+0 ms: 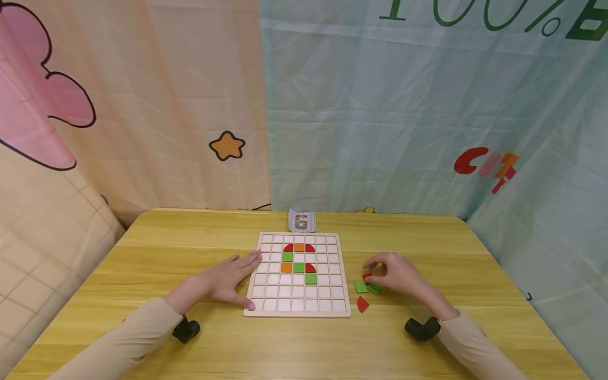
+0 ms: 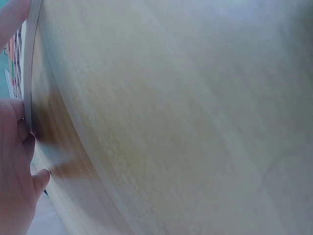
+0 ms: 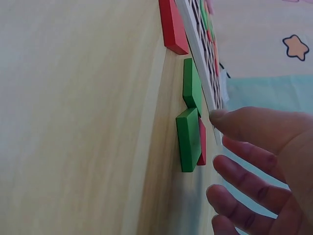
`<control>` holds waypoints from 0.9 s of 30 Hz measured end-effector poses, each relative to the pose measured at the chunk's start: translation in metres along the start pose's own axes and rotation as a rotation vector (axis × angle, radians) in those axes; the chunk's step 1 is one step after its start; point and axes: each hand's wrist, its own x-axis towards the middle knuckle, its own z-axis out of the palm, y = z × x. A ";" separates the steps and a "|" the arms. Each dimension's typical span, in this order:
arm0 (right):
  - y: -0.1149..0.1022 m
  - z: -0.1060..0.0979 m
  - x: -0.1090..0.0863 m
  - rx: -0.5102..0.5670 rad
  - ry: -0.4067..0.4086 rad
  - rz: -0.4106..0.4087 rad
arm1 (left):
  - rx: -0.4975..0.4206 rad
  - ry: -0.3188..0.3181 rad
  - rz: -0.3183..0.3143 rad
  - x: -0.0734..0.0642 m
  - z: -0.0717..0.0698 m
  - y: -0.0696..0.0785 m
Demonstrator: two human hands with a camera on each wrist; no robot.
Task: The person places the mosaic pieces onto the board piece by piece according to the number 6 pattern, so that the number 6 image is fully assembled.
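A pale wooden grid board [image 1: 328, 304] lies flat on the table, bearing several red quarter-round, orange square and green square tiles in its middle cells. My left hand [image 1: 229, 279] spreads over the board's left edge, fingers on the upper part and thumb at the lower corner. To the right of the board, my right hand [image 1: 400, 273] hovers at loose tiles, its thumb and fingers apart in the right wrist view. Right by its fingertips is a red tile [image 1: 366, 276], partly behind a green tile [image 3: 188, 142]. Another green square [image 1: 361, 287] and a red quarter-round [image 1: 363, 304] lie close by.
A small printed card [image 1: 310, 214] with a coloured grid pattern stands behind the board. Patterned curtains [image 1: 408, 116] hang behind the wooden table [image 1: 190, 353]. Each wrist carries a black camera [image 1: 423, 329].
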 end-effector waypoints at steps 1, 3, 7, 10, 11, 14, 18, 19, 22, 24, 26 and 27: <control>0.001 0.000 0.000 0.000 -0.006 0.000 | 0.000 0.001 0.001 0.000 0.000 0.000; 0.003 0.001 0.001 0.000 -0.016 -0.001 | 0.003 0.001 0.001 0.000 0.000 0.000; 0.004 0.001 0.001 0.007 -0.030 0.010 | 0.008 0.003 0.006 -0.001 0.000 0.000; 0.004 0.001 0.002 0.024 -0.036 0.045 | 0.012 0.011 0.015 -0.001 0.000 -0.001; 0.004 0.001 0.003 0.027 -0.036 0.060 | 0.013 0.015 0.020 -0.001 0.000 -0.001; 0.002 0.001 0.002 0.022 -0.029 0.100 | 0.013 0.013 0.016 -0.001 0.001 0.000; 0.000 0.002 0.001 0.002 -0.013 0.114 | 0.009 0.006 0.005 -0.001 0.000 -0.001; 0.000 0.002 0.001 0.000 -0.012 0.114 | 0.010 0.007 0.009 -0.001 0.000 -0.001; -0.001 0.004 0.001 -0.001 -0.009 0.109 | 0.016 0.013 0.018 -0.001 0.000 -0.001; -0.001 0.005 0.002 0.005 -0.010 0.108 | 0.019 0.017 0.025 -0.001 0.000 -0.001; -0.001 0.006 0.003 0.012 -0.010 0.104 | 0.020 0.016 0.026 -0.001 0.000 -0.002; -0.001 0.006 0.004 0.014 -0.010 0.102 | 0.019 0.019 0.028 0.000 0.001 -0.002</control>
